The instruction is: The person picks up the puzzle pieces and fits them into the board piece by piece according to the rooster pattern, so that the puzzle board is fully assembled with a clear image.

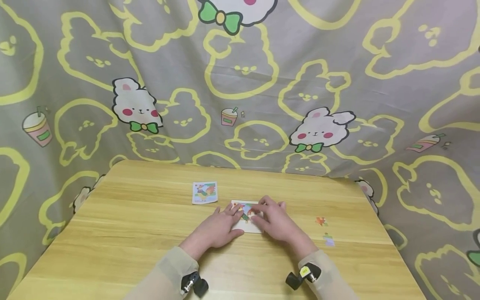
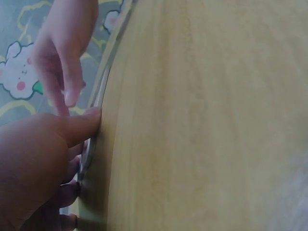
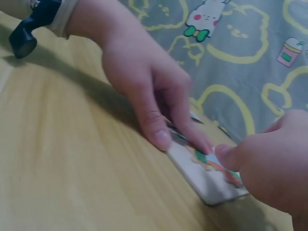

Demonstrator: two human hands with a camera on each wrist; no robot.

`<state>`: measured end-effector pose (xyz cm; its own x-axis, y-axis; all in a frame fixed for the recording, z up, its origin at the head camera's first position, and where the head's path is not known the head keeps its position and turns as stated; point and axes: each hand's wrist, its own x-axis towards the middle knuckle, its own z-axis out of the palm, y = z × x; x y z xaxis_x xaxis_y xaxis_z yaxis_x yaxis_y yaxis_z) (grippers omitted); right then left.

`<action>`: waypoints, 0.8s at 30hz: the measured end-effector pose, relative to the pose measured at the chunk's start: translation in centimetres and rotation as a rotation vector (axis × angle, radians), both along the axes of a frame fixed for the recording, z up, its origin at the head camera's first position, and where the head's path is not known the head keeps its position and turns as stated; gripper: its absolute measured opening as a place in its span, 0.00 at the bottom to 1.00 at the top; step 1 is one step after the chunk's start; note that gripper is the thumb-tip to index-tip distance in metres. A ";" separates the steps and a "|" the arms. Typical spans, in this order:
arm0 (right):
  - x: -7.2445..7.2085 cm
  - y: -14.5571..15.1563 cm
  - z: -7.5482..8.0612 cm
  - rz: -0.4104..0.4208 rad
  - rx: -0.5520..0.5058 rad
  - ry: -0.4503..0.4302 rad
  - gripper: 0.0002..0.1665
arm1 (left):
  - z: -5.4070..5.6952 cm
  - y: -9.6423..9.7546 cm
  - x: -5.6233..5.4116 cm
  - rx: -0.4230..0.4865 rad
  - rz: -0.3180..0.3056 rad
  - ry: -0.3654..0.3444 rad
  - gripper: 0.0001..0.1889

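Note:
A small white puzzle tray (image 1: 247, 227) lies on the table with colourful pieces fitted in it. My left hand (image 1: 221, 227) rests along its left side, fingers reaching over the pieces and thumb at the near edge. In the right wrist view, the left thumb (image 3: 160, 137) touches the white border. Over the right part of the tray, my right hand (image 1: 277, 221) has thumb and index finger bent about an orange-red puzzle piece (image 1: 258, 213), partly hidden by the fingers. Also in the right wrist view, the right hand (image 3: 272, 168) covers the tray's far corner.
A picture card of a rooster (image 1: 204, 193) lies behind and left of the tray. Two loose pieces are on the right: an orange puzzle piece (image 1: 321, 221) and a lilac-and-green puzzle piece (image 1: 328, 239). A patterned curtain (image 1: 258, 83) surrounds the wooden table (image 1: 123, 233).

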<state>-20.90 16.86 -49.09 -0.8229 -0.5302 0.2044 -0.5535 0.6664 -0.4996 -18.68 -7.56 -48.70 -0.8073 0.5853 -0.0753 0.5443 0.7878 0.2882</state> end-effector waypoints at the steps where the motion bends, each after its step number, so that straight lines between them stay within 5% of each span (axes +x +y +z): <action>1: 0.0 0.3 0.2 -0.006 -0.007 -0.008 0.24 | 0.0 0.0 0.0 0.003 0.002 -0.004 0.37; 24: 0.9 10.2 2.0 -0.054 -0.041 -0.087 0.30 | -0.2 0.0 0.1 0.039 0.001 -0.024 0.36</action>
<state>-20.04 27.06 -47.08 -0.8656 -0.4773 0.1516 -0.4707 0.6723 -0.5713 -18.59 -7.59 -48.87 -0.8060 0.5875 -0.0721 0.5362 0.7762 0.3316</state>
